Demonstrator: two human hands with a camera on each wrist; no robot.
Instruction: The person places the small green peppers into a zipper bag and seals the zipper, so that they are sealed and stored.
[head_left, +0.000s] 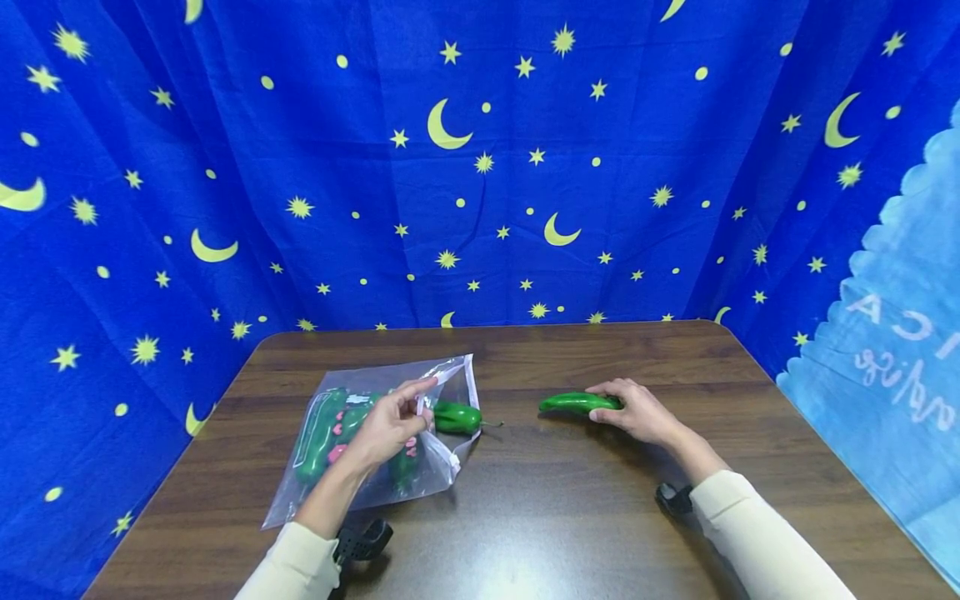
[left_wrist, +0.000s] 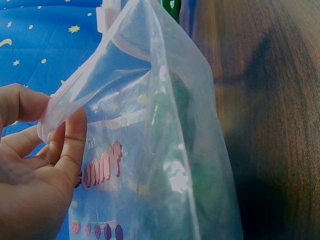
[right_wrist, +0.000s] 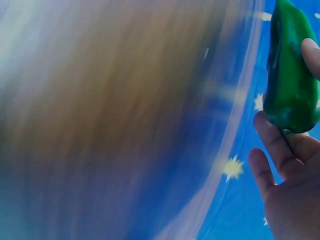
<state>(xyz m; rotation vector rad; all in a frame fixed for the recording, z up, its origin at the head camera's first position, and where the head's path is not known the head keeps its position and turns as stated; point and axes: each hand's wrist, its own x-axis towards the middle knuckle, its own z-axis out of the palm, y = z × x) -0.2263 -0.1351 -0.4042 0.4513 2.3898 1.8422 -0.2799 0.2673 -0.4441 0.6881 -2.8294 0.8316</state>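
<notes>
A clear plastic zip bag (head_left: 330, 379) with pink print lies on the left of the table, several green peppers showing through it. My left hand (head_left: 386, 429) pinches the edge of its mouth between thumb and fingers and lifts it, as the left wrist view (left_wrist: 45, 165) also shows. One green pepper (head_left: 457, 418) lies in the open mouth, its thin stem sticking out to the right. To the right of the bag, my right hand (head_left: 636, 410) holds a long green pepper (head_left: 570, 403) by its blunt end, thumb on one side and fingers on the other. Its tapered tip points left, toward the bag.
The brown wooden table (head_left: 555, 508) has its far edge against a blue curtain (head_left: 510, 183) with yellow moons and stars. A light-blue cloth (head_left: 900, 350) hangs at the right. The bag's zip slider (head_left: 454, 463) sits at its near corner.
</notes>
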